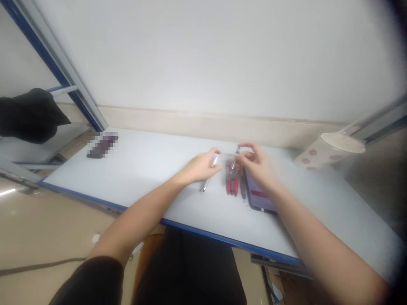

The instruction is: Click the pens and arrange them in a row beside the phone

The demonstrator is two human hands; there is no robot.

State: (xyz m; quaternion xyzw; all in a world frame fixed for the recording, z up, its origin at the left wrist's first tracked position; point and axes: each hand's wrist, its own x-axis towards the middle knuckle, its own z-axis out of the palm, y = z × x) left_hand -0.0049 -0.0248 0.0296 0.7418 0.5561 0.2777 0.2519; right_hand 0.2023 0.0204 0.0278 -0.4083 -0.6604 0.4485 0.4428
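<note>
Near the middle of the frame, a few red pens (232,187) lie side by side on the white tabletop (143,165), with a dark pen (243,186) just beside them, close to a tablet (261,200). So part of the set looks laid out in a row, while two more pens are in the hands, outside it.

The left hand (201,166), left of the row, has fingers and thumb nearly closed around a silver pen (207,184), which slants with its lower end toward the table edge; whether that end touches the top, I cannot tell. The right hand (258,166) comes in from the lower right, its wrist over the tablet. Its thumb and fingers pinch a slim grey pen (233,166), tilted above the red ones, one finger arched to its upper end.
</note>
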